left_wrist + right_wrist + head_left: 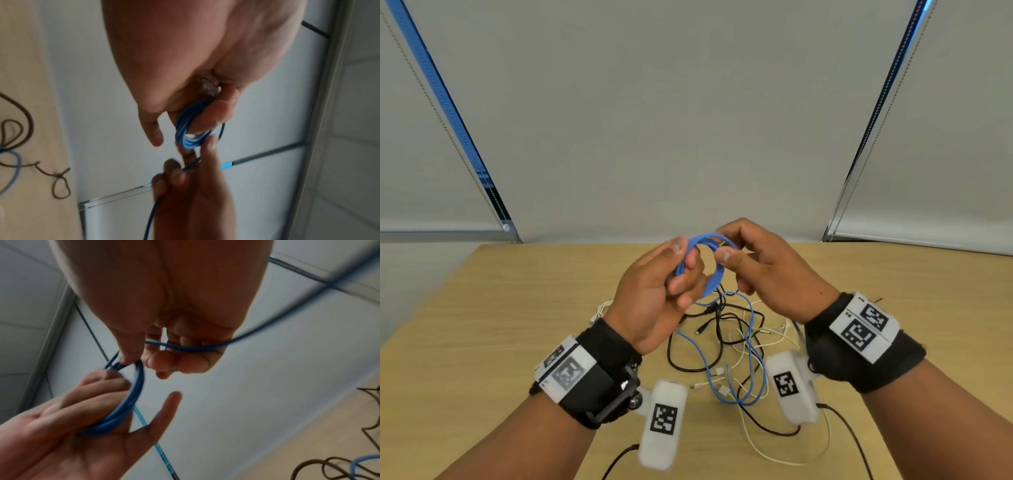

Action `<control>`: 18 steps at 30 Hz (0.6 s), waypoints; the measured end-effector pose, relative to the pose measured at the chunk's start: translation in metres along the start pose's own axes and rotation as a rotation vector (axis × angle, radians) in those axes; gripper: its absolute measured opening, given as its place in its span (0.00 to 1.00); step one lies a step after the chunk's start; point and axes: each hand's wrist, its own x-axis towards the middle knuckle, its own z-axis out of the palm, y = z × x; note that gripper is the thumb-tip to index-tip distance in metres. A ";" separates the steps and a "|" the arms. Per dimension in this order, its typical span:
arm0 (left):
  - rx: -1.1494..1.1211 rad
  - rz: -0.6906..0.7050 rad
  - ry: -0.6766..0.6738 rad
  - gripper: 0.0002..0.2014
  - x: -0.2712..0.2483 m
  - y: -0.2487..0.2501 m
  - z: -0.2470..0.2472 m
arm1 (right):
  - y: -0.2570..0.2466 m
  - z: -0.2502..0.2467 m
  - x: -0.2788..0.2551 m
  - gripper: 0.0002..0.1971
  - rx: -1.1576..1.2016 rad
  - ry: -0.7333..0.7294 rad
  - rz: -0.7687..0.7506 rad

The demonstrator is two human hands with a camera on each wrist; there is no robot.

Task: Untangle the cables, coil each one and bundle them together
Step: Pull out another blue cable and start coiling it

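- Blue and thin, the cable point(711, 263) we are coiling is sitting in the air above the wooden table point(500, 308) in the head view. Our left hand point(654, 291) is gripping the stacked loops with curled fingers, and our right hand point(767, 270) is pinching the top of the ring. Its loose tail is trailing down into the tangle of black cable point(688, 342) and white cable point(763, 442) lying on the table below.
- From the left wrist, we are seeing the coil point(189, 129) clamped between thumb and fingers, several turns lying tight together. The right hand point(191, 186) below is closing round the single free strand. The cable looks light and springy, so we judge the loops will fan apart if the clamp loosens; the best hold is across all the turns at one spot.
- From the right wrist, the free strand point(205, 348) is running across our curled right fingers point(180, 360), while the left hand point(86, 426) is cradling the ring point(131, 399), thumb held away from it. The jacket seems smooth and likely to slip, so we judge a light sliding pinch suits feeding, not a hard squeeze.
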 end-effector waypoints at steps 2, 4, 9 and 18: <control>-0.135 0.019 0.018 0.17 0.002 0.009 -0.005 | 0.007 -0.010 -0.001 0.04 0.049 -0.013 0.076; -0.277 0.068 0.015 0.19 0.005 0.017 -0.010 | 0.018 -0.012 -0.006 0.05 0.042 -0.063 0.165; -0.345 0.136 0.010 0.19 0.010 0.021 -0.019 | 0.034 0.018 -0.028 0.09 0.024 -0.177 0.276; -0.214 0.099 0.282 0.20 0.009 0.003 -0.026 | 0.037 0.024 -0.039 0.11 0.073 -0.329 0.266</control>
